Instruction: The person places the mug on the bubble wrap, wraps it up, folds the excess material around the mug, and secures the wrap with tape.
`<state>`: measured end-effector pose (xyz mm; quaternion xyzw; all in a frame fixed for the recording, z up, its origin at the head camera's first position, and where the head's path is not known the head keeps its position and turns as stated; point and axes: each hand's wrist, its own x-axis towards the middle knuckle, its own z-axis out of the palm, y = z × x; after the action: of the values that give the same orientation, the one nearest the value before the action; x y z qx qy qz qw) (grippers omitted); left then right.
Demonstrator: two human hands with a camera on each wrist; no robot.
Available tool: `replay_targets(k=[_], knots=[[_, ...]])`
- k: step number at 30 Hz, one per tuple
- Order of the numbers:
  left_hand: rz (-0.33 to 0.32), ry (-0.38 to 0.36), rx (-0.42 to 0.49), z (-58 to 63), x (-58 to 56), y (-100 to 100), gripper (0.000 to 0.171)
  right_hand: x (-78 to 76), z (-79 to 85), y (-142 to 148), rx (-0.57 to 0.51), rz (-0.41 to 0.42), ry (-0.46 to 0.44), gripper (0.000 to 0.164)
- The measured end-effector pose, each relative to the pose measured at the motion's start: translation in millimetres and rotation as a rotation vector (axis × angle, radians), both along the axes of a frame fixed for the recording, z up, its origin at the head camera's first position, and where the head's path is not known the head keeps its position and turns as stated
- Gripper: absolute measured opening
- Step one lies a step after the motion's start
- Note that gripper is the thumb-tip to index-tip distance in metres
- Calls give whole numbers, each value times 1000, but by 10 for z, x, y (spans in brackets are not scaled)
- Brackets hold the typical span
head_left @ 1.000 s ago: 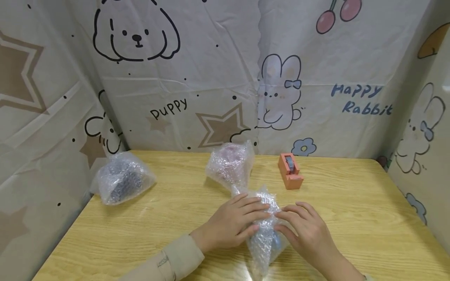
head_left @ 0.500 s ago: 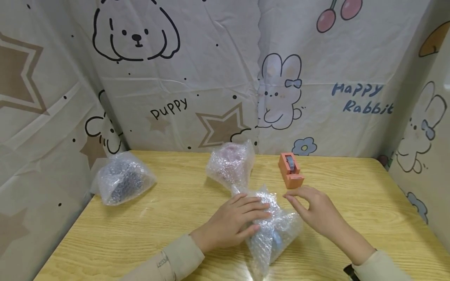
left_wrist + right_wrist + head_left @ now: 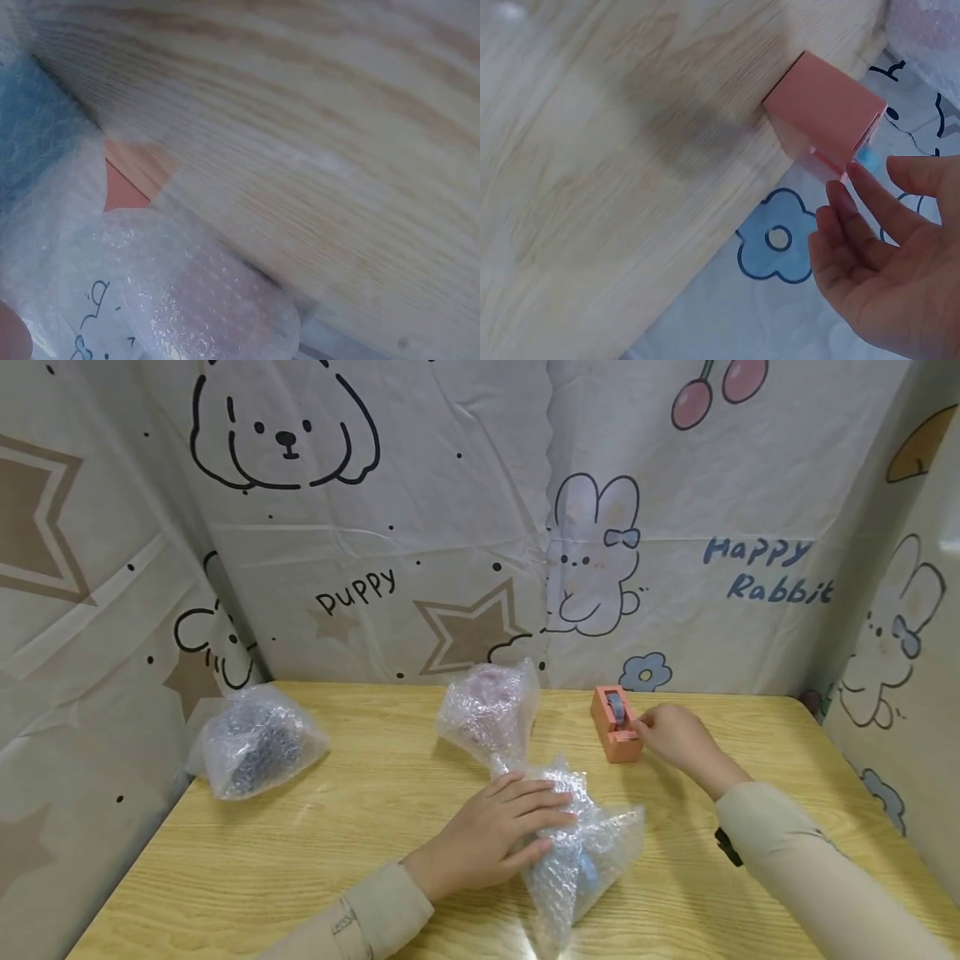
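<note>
My left hand (image 3: 495, 831) rests, fingers extended, on a bubble-wrapped bundle (image 3: 588, 868) with something blue inside. One end of that wrap touches or nearly touches the pinkish wrapped bundle (image 3: 491, 710) behind it. In the left wrist view the blue bundle (image 3: 37, 127) and the pinkish bundle (image 3: 210, 300) both show, and a bit of finger stands at the lower left edge. My right hand (image 3: 678, 739) is at the orange tape dispenser (image 3: 618, 747), its fingertips at the side near the tape roll. The right wrist view shows thumb and forefinger apart beside the dispenser (image 3: 829, 105).
A third bubble-wrapped bundle (image 3: 262, 743), dark inside, lies at the table's left edge. Printed cloth (image 3: 450, 510) hangs behind and on both sides of the wooden table (image 3: 360, 810).
My right hand has left the blue bundle's wrap and moved forward to the tape dispenser. The wrap's right flap has sprung outward. My left hand has stayed on the bundle.
</note>
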<state>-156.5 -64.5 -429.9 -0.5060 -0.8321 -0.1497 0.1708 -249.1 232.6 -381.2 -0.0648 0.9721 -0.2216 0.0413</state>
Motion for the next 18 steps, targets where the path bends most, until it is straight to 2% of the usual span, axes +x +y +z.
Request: replay_targets(k=[8, 13, 18], knots=[[-6, 38, 13, -24, -7, 3, 38, -131, -5, -105, -72, -92, -140, 33], [-9, 35, 19, -27, -11, 9, 38, -166, 0, -114, -106, -145, -179, 28], [-10, 43, 21, -29, -8, -2, 38, -192, -5, -117, -122, -152, -176, 36]])
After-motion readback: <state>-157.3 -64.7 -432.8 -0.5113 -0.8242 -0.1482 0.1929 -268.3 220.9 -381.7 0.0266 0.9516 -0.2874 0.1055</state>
